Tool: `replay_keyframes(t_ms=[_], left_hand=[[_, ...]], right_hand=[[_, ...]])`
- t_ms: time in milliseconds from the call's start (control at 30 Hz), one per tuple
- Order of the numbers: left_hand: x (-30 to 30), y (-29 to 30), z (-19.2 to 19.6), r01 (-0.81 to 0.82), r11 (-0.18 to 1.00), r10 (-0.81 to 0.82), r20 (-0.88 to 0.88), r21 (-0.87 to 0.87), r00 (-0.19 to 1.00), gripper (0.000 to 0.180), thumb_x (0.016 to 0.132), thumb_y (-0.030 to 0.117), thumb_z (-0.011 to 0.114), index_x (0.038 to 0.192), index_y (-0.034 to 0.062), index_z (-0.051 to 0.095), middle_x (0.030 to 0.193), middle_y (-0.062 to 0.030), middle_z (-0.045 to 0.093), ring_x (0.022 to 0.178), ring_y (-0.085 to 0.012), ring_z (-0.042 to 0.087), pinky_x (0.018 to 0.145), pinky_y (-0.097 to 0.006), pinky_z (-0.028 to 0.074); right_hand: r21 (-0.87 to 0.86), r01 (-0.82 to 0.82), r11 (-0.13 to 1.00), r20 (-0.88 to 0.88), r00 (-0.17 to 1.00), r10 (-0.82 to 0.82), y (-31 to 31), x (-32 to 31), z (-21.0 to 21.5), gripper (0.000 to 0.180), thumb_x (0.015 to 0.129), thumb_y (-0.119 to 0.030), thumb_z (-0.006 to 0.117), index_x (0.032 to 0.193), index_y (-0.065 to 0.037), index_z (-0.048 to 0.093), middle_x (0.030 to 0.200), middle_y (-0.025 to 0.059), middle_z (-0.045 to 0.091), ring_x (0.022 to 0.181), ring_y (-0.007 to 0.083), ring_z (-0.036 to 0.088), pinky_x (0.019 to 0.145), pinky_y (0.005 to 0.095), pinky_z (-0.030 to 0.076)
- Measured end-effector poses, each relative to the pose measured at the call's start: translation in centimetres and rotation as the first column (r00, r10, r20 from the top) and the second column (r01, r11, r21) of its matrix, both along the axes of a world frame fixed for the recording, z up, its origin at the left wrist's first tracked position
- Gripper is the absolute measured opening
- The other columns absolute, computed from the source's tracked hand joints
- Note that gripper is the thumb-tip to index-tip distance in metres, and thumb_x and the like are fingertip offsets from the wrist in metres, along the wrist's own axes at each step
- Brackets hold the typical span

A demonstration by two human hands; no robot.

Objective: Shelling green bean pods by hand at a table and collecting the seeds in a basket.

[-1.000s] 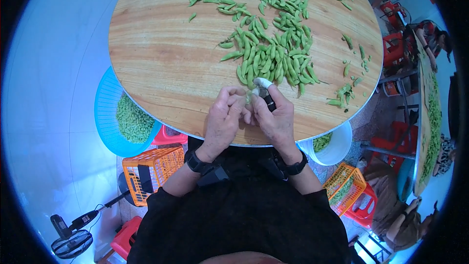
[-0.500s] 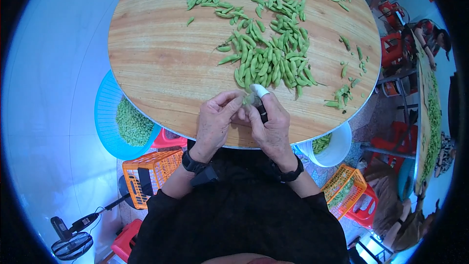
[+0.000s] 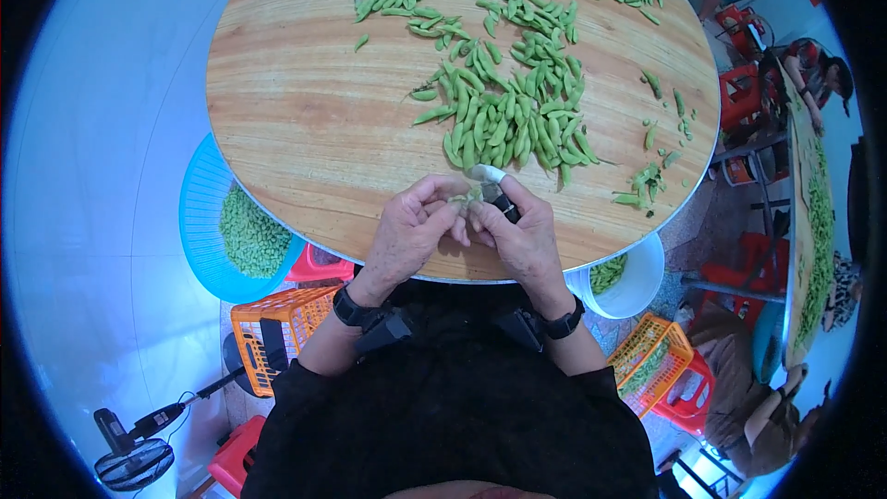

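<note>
The left hand point(image 3: 407, 231) is nearly closed, its fingers curled, and a pale green pod point(image 3: 472, 195) appears pinched at its fingertips; the same pod seems to be met from the other side by the right hand point(image 3: 527, 236), likewise almost closed, with a white cover point(image 3: 489, 172) worn on one finger and a dark piece point(image 3: 506, 208) held against the fingers. Since half a second ago, both hands have been shifted only slightly and more of the dark piece is exposed; the pod has not been released, so its handling is judged unfinished. Whether it has been split cannot be told. Just beyond, on the wooden table point(image 3: 305, 111), the pile of green pods point(image 3: 504, 120) has been left unchanged.
</note>
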State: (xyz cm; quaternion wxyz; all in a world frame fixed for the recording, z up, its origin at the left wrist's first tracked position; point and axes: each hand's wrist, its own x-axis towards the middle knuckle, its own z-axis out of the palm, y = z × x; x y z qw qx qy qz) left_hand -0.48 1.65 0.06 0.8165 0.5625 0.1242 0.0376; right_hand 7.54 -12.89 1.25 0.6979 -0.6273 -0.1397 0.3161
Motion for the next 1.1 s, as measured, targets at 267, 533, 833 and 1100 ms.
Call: replay_keyframes(t_ms=[267, 533, 833, 1100], left_hand=[[1.1, 3.7, 2.4, -0.051, 0.997, 0.057, -0.115, 0.057, 0.992, 0.024, 0.094, 0.013, 0.056, 0.113, -0.0017, 0.059, 0.075, -0.0004, 0.056, 0.065, -0.0098, 0.054, 0.055, -0.022, 0.043], [6.2, 8.0, 1.5, -0.152, 0.218, 0.098, 0.133, 0.964, 0.986, 0.019, 0.081, 0.017, 0.069, 0.096, 0.0055, 0.068, 0.071, -0.0065, 0.054, 0.061, -0.0152, 0.050, 0.058, -0.029, 0.043], [6.2, 7.7, 1.1, -0.154, 0.477, 0.123, 0.107, 0.865, 0.987, 0.018, 0.087, 0.015, 0.066, 0.098, 0.0021, 0.066, 0.079, -0.0026, 0.061, 0.066, -0.0099, 0.053, 0.059, -0.027, 0.044], [1.4, 2.0, 2.1, 0.032, 0.996, -0.046, -0.169, -0.082, 0.984, 0.011, 0.093, 0.014, 0.061, 0.098, 0.0044, 0.063, 0.071, 0.0047, 0.054, 0.055, -0.0016, 0.042, 0.048, -0.016, 0.031]], right_hand=[[-0.099, 0.508, 0.855, 0.524, 0.757, -0.390, -7.4, 2.0, 0.4, 0.034, 0.090, -0.006, 0.060, 0.124, -0.005, 0.060, 0.089, -0.0015, 0.061, 0.073, 0.0043, 0.053, 0.065, 0.0181, 0.043], [-0.237, 0.910, 0.341, 0.818, 0.376, -0.434, -26.1, 6.6, -6.6, 0.034, 0.092, -0.009, 0.060, 0.124, 0.002, 0.057, 0.098, 0.0074, 0.068, 0.084, 0.0101, 0.060, 0.075, 0.0249, 0.049], [-0.223, 0.808, 0.545, 0.817, 0.460, -0.348, -17.1, 4.8, -1.1, 0.028, 0.092, -0.006, 0.051, 0.116, 0.000, 0.064, 0.072, 0.0021, 0.059, 0.063, 0.0073, 0.052, 0.059, 0.0236, 0.044], [0.083, -0.052, 0.995, -0.099, 0.993, 0.060, -1.1, 1.2, 1.2, 0.023, 0.096, -0.010, 0.050, 0.114, 0.001, 0.060, 0.067, -0.0029, 0.052, 0.053, 0.0026, 0.043, 0.045, 0.0187, 0.033]])
